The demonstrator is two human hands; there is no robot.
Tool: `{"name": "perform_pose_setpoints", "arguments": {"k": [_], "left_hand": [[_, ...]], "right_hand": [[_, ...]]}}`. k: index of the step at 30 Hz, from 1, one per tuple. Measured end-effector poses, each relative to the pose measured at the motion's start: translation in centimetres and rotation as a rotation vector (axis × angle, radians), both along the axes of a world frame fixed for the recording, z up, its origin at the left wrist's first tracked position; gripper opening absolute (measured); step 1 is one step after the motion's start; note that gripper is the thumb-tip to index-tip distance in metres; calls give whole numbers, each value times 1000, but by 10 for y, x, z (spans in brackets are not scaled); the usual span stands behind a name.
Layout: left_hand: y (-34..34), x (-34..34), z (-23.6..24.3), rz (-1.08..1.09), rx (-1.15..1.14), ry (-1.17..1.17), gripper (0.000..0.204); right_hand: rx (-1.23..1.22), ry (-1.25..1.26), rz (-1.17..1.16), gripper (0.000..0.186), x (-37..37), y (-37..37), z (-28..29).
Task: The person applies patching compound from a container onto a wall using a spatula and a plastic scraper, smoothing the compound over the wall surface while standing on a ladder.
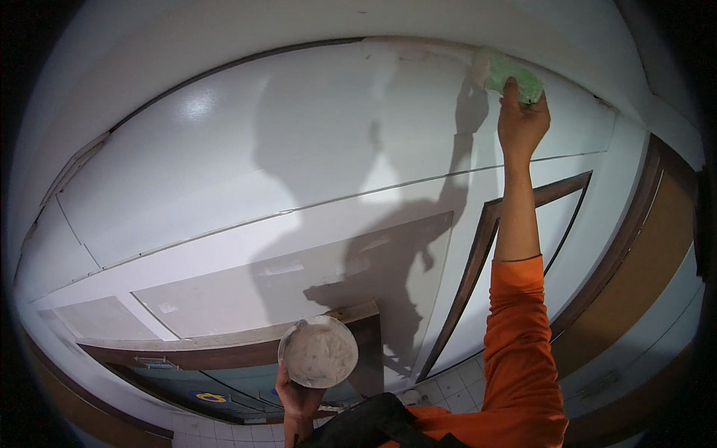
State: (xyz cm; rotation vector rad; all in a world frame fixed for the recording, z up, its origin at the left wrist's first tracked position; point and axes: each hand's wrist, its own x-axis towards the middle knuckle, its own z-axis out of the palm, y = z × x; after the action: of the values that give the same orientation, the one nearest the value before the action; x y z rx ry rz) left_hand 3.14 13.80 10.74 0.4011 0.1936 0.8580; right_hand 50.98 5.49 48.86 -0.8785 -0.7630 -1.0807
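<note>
My right hand (523, 125) is raised high and pinches a green putty spreader (526, 79) smeared with pale paste. Its far edge rests against the top of the white wall panel (224, 142), close to where the wall meets the ceiling. A beige, smeared strip of putty (418, 46) runs along that joint to the left of the spreader. Low in front of me, my left hand (297, 396) holds a round bowl (282, 345) from below. Pale, creamy putty (320, 352) fills much of the bowl.
A dark wooden frame (489, 216) crosses the wall below my right arm. Farther right stands a brown door (635, 276). Behind the bowl is a dark-framed glass opening (246, 384), with tiled floor (455, 384) below. The ceiling (299, 22) arches overhead.
</note>
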Motion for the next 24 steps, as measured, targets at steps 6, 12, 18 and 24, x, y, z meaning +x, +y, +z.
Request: {"name": "perform_pose_setpoints", "arguments": {"k": [6,12,18,24], "left_hand": [[-1,-1,0,-4,-5,-11,67],[-4,-2,-1,12,-8,-18,67],[-2,-3,-4,6,20,-19,69],[-2,-5,-9,23,11,-24,69]], "right_hand": [[-88,-23,-128,19,-10,18,7],[-226,112,-235,24,-36,34,17],[-248,40,-245,30,-72,70,20],[-266,-44,-234,32,-113,94,23]]}}
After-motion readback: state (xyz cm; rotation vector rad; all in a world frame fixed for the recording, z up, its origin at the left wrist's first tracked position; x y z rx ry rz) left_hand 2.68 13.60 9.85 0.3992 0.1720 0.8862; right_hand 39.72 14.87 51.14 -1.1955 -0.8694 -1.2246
